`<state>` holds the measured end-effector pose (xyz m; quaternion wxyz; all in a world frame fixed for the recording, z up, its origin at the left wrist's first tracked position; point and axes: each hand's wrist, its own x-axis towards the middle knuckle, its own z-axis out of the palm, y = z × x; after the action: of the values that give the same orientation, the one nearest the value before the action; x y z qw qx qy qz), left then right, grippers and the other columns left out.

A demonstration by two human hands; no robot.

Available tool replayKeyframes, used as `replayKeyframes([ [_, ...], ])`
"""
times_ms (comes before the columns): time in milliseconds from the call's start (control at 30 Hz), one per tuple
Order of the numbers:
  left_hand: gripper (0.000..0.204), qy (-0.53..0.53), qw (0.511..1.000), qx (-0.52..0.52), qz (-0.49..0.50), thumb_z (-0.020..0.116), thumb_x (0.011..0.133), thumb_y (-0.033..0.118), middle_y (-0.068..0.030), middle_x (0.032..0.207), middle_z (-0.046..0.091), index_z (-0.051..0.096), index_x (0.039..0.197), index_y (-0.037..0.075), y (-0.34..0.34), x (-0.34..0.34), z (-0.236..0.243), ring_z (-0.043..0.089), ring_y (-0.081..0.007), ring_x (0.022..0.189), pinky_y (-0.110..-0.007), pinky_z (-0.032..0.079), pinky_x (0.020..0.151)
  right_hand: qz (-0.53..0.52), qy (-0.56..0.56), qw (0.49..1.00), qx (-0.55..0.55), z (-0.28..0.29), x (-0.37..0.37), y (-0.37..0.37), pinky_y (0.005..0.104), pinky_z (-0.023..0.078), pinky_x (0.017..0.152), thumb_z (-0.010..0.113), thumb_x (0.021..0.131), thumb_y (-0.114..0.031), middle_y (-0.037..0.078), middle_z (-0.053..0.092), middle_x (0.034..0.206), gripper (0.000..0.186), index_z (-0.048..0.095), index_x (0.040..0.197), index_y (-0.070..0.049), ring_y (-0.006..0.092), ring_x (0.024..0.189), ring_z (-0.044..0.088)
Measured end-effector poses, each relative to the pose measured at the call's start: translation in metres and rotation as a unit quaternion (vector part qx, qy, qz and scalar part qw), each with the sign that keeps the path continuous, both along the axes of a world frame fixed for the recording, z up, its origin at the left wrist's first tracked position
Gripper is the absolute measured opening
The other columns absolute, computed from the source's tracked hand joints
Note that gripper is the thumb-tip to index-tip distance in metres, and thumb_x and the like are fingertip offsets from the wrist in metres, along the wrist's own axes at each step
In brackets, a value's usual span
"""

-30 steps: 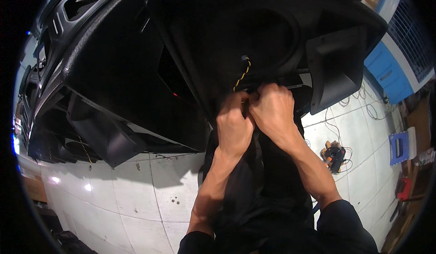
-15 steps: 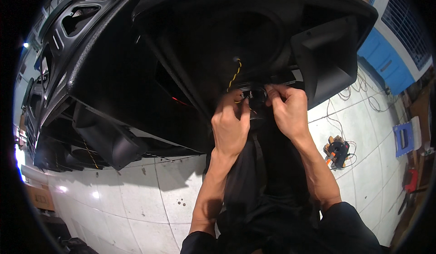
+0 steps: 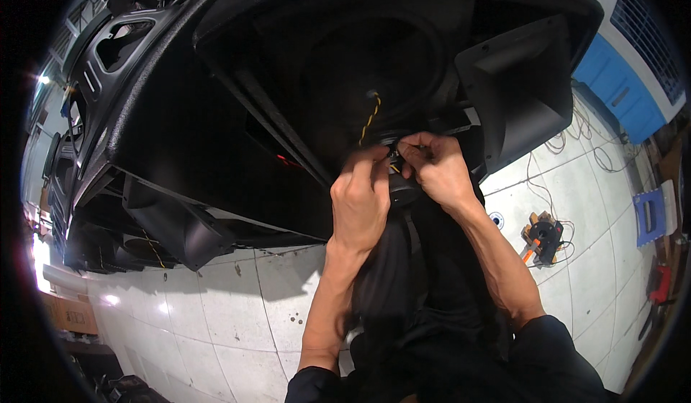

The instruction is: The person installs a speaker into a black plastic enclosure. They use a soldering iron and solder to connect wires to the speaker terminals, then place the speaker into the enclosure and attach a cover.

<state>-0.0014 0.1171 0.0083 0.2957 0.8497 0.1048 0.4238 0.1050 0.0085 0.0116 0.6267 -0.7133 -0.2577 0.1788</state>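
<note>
Below a large black speaker cabinet, my two hands meet over a dark round speaker driver at my lap. A twisted yellow and black wire hangs from a hole in the cabinet and runs behind the fingers of my left hand, which are closed on it. My right hand is pinched close beside them, over the driver's metal parts. What its fingertips hold is too small and dark to tell. A short yellow piece shows between the hands.
A black horn flanks my right hand. Another cabinet with a horn stands left. On the tiled floor at right lie a black and orange tool and loose cables, near a blue stool.
My right hand has moved left from the driver's far right rim to beside my left fingers, its fingertips now pinched together. The left hand stays near its place. The view has shifted slightly.
</note>
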Motion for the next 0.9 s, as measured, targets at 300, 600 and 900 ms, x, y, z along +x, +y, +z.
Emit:
replayKeyframes([
  [300, 0.021, 0.009, 0.996, 0.040, -0.085, 0.070, 0.082, -0.009, -0.0127, 0.094, 0.073, 0.067, 0.102, -0.001, 0.009, -0.001, 0.020, 0.072, -0.0255, 0.079, -0.033, 0.056, 0.071, -0.033, -0.280, 0.959, -0.018, -0.015, 0.004, 0.006, 0.0318, 0.046, 0.059, 0.060, 0.098, -0.006, 0.012, 0.063, 0.069, 0.015, 0.068, 0.102, 0.007, 0.0122, 0.063, 0.057],
  [600, 0.023, 0.003, 0.992, 0.002, -0.123, 0.071, 0.082, -0.009, -0.0112, 0.099, 0.075, 0.068, 0.104, -0.002, 0.018, 0.000, 0.019, 0.073, -0.0206, 0.082, -0.030, 0.056, 0.073, -0.032, -0.191, 0.980, -0.040, 0.002, -0.003, -0.011, 0.0340, 0.050, 0.062, 0.058, 0.096, -0.004, 0.015, 0.068, 0.073, 0.020, 0.071, 0.108, 0.006, 0.0189, 0.063, 0.064],
  [900, 0.030, 0.003, 0.989, 0.012, -0.146, 0.069, 0.084, -0.011, -0.0115, 0.105, 0.073, 0.066, 0.112, -0.002, 0.016, 0.006, 0.033, 0.073, -0.0170, 0.081, -0.029, 0.057, 0.073, 0.009, -0.239, 0.967, -0.084, 0.002, -0.015, -0.023, 0.0290, 0.054, 0.066, 0.069, 0.090, -0.008, 0.020, 0.075, 0.087, 0.021, 0.074, 0.104, 0.007, 0.0181, 0.071, 0.071],
])
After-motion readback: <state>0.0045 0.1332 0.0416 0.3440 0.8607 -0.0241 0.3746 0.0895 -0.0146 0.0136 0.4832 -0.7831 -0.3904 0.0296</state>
